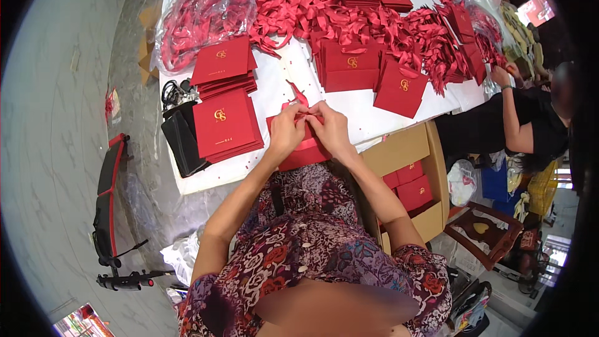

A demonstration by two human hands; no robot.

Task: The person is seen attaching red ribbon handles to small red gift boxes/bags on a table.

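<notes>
At the table's front edge, a red paper gift bag [304,158] lies between my hands and partly under them. My left hand [287,131] and my right hand [332,131] meet over its far edge, both closed in a pinch, thumbs and fingertips nearly touching. Between the fingertips is a red ribbon [297,93], whose loose end points away from me across the white table. The exact grip on the ribbon is partly hidden by the fingers. Left of my left hand, a stack of flat red bags [228,126] with gold print sits close by.
Another bag stack [219,62] rises behind the first, beside a black pouch [185,143]. Red ribbons [299,9] heap across the far table, near more bags [349,62]. An open cardboard box [399,143] holding red bags stands at my right. A co-worker [521,112] works at far right.
</notes>
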